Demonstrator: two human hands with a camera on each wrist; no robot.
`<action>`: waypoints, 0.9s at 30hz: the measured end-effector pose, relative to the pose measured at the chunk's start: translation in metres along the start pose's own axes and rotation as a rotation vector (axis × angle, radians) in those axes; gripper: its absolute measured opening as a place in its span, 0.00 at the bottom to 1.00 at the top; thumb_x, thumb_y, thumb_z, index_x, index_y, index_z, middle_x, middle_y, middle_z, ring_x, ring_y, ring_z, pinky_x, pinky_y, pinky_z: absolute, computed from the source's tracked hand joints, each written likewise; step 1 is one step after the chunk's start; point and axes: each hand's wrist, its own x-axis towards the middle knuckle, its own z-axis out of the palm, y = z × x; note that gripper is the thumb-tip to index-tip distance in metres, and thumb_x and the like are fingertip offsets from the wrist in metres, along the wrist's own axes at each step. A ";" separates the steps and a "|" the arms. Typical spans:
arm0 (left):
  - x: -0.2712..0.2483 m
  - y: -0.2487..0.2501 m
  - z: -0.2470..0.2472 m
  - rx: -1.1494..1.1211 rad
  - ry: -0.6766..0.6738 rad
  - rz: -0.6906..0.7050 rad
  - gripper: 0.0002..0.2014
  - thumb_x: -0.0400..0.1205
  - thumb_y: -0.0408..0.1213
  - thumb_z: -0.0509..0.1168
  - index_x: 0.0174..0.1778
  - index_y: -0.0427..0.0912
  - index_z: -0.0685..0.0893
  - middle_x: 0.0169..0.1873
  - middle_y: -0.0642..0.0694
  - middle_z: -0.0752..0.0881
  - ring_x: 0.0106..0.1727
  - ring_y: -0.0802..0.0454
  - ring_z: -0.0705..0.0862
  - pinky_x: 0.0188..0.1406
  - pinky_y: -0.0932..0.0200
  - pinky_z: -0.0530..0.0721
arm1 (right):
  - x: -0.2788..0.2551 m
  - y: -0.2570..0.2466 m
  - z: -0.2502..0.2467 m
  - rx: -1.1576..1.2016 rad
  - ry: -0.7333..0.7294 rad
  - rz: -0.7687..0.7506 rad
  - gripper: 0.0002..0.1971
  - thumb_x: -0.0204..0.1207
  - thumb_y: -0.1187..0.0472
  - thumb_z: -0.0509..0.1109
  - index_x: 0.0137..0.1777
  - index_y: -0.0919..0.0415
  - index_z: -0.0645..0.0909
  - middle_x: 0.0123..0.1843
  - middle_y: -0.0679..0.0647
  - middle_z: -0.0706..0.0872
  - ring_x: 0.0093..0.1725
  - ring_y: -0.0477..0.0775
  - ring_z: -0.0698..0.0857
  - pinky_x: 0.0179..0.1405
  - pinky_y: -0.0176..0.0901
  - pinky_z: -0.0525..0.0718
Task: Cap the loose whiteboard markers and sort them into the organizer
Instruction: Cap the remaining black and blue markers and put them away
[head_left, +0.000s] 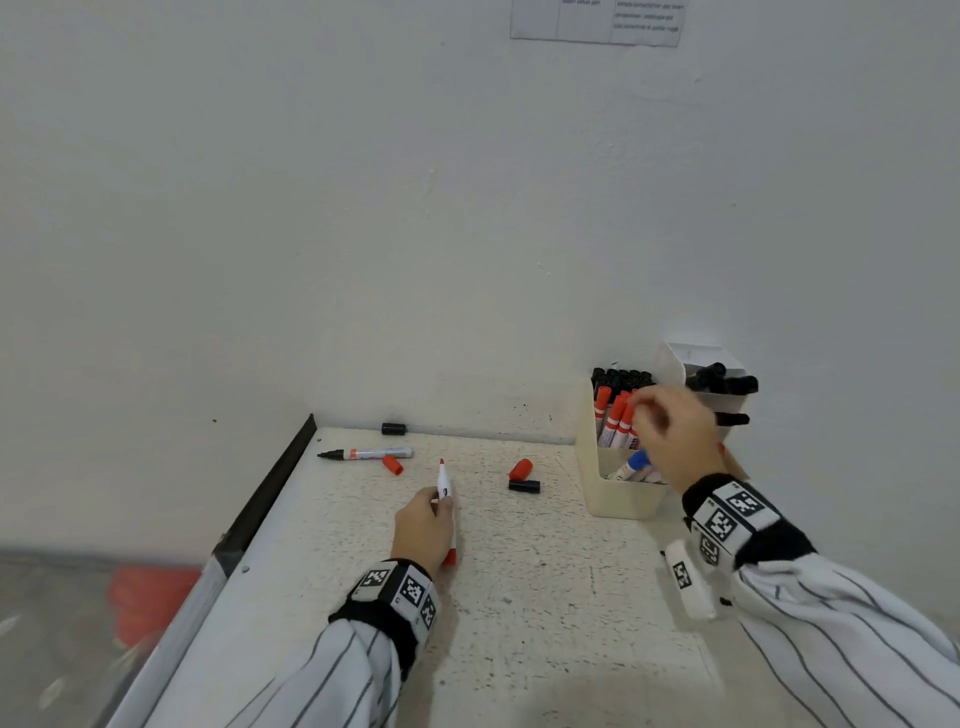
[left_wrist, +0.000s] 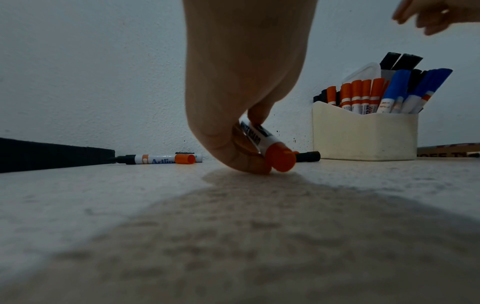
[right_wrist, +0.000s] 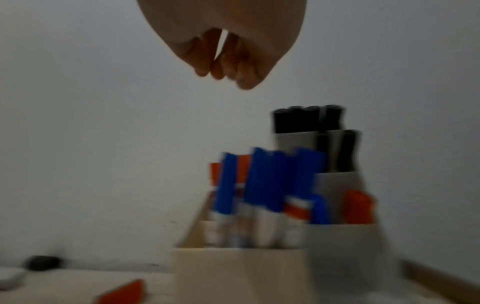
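My left hand (head_left: 436, 506) pinches an uncapped red marker (head_left: 445, 488) low over the table, tip pointing toward the wall; its red tail end (left_wrist: 281, 158) touches the surface. My right hand (head_left: 652, 415) hovers over the cream organizer (head_left: 621, 501), fingers loosely curled and holding nothing (right_wrist: 223, 72). The organizer holds capped red markers (head_left: 615, 421), blue ones (left_wrist: 397, 88) and black ones (head_left: 621, 376). On the table lie an uncapped black marker (head_left: 369, 453), two red caps (head_left: 393, 464) (head_left: 520, 469) and a black cap (head_left: 524, 486).
Another black cap (head_left: 393, 428) sits against the wall. A white box (head_left: 675, 364) with black markers stands behind the organizer. The table's left edge carries a dark strip (head_left: 270, 499), with a drop to the floor beyond it.
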 end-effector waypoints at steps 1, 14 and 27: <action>0.000 0.000 0.000 -0.016 0.007 -0.002 0.18 0.86 0.38 0.54 0.70 0.36 0.74 0.62 0.39 0.81 0.50 0.52 0.77 0.46 0.63 0.75 | -0.001 -0.009 0.013 0.048 -0.149 0.045 0.08 0.75 0.73 0.65 0.48 0.65 0.84 0.42 0.53 0.82 0.37 0.44 0.78 0.38 0.22 0.74; 0.003 -0.005 0.001 -0.061 0.014 0.003 0.16 0.86 0.40 0.56 0.68 0.39 0.77 0.58 0.42 0.83 0.52 0.51 0.81 0.53 0.59 0.81 | -0.016 0.017 0.163 -0.484 -0.980 0.315 0.23 0.80 0.38 0.45 0.74 0.36 0.65 0.75 0.51 0.70 0.73 0.64 0.68 0.72 0.60 0.64; -0.004 -0.002 0.000 -0.130 -0.044 0.047 0.17 0.86 0.39 0.54 0.69 0.40 0.74 0.44 0.54 0.78 0.37 0.61 0.78 0.31 0.70 0.75 | -0.002 -0.025 0.113 0.247 -0.342 0.265 0.12 0.75 0.67 0.70 0.53 0.54 0.73 0.46 0.49 0.78 0.37 0.45 0.76 0.35 0.30 0.71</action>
